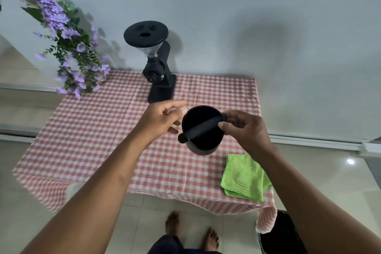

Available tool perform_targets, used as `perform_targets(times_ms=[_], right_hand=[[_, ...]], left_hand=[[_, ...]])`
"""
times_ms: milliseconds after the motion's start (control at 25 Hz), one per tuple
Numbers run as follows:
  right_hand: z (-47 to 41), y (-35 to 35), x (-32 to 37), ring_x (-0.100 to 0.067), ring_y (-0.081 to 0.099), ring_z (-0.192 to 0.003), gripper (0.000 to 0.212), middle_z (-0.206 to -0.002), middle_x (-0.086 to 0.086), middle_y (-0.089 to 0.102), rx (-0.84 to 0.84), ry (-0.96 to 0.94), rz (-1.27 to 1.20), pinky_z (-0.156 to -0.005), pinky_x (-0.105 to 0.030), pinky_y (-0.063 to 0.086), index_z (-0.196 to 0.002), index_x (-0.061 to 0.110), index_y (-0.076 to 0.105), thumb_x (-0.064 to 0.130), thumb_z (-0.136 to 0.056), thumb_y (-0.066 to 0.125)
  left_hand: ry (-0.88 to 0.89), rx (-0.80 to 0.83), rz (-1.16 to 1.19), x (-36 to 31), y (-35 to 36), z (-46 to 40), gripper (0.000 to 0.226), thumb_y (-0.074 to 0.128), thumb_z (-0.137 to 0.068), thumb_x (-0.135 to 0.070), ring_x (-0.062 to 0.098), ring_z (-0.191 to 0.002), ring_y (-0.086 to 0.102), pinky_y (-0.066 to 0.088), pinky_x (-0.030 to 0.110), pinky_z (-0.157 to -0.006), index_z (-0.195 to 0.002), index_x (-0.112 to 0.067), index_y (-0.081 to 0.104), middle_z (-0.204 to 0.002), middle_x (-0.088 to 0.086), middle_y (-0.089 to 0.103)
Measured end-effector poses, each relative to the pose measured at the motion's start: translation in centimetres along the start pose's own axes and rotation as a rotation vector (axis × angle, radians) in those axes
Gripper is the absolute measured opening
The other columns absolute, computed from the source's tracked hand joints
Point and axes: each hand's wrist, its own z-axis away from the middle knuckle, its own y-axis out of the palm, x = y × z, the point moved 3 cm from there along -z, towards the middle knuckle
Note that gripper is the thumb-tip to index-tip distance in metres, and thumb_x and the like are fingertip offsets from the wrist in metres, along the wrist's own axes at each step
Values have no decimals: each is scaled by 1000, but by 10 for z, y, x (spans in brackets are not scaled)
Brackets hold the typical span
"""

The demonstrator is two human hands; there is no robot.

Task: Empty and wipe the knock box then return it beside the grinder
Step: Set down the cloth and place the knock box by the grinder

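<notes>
Right hand [243, 128] gripping round black knock box [201, 130] by its crossbar, left hand [162, 118] loosely open

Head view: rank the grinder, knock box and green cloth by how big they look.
1. Grinder, clearly largest, though farthest away.
2. Green cloth and knock box look alike; the box is lifted nearer the camera, so unranked.

1. Knock box [201, 130]: one, black, with one bar across its mouth.
2. Grinder [156, 64]: one, black.
3. Green cloth [244, 177]: one, folded.
4. Checked tablecloth [99, 130]: one.
5. Purple flower arrangement [68, 43]: one.
6. Hands: two, the left hand [162, 118] and the right hand [243, 130].
7. Bare feet [173, 222]: two.
8. Dark container [280, 235] at floor level: one, partly visible.
</notes>
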Motion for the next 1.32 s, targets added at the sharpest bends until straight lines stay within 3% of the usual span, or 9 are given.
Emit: perform_targets(times_ms=[200,360,560,720,920,1040,1200,1320], right_hand=[[-8,22,2,-18,79,-83,22,-95,-5,84,-60,29,-87,-79,-32,66,-110,12,81,4,-89,80],[-18,53,7,-13,73,-73,16,-88,-14,81,-55,44,-130,-76,-30,66,-102,17,81,6,-90,79],[-34,103,2,-23,77,-76,15,-90,-11,81,-27,138,-125,-79,-35,67,-107,14,78,16,-92,80],[-54,151,-3,-29,78,-82,15,-98,-12,81,-71,232,-170,-77,-33,67,-108,8,77,18,-102,67],[-85,204,-24,-28,76,-88,20,-103,-15,81,-87,395,-146,-87,-42,66,-112,7,78,9,-106,60],[-103,227,-37,-31,76,-94,18,-101,-15,81,-130,482,-134,-84,-34,66,-104,12,80,9,-105,61],[-127,241,-61,-22,75,-89,17,-100,-14,81,-219,531,-125,-77,-27,66,-111,6,78,8,-104,63],[-146,246,-81,-20,76,-86,16,-93,-6,81,-243,560,-97,-76,-25,65,-111,8,78,9,-104,63]], left_hand=[[-198,13,329,33,-10,31,38,79,-88,-36,33,-94,84,68,47,-87,-119,-13,80,-107,11,85],[-203,-64,438,48,-30,24,46,85,-77,-30,32,-94,84,67,46,-89,-116,-7,80,-105,15,85],[-202,-146,501,82,-71,0,18,79,-92,-9,26,-88,83,69,41,-86,-110,-10,83,-100,14,86],[-225,-111,487,119,-119,-32,18,76,-96,-7,25,-89,83,69,39,-85,-112,-9,83,-102,14,86],[-295,-41,425,163,-161,-82,18,75,-97,-6,24,-89,84,69,44,-89,-113,-7,82,-101,14,86],[-349,1,379,187,-172,-114,20,75,-98,-5,28,-91,84,68,46,-91,-117,-4,81,-101,14,86],[-391,26,345,208,-169,-148,26,71,-101,-2,35,-103,82,69,34,-82,-126,3,76,-109,21,83],[-419,13,333,214,-161,-169,26,70,-101,0,24,-92,82,68,25,-74,-126,1,74,-105,15,83]])
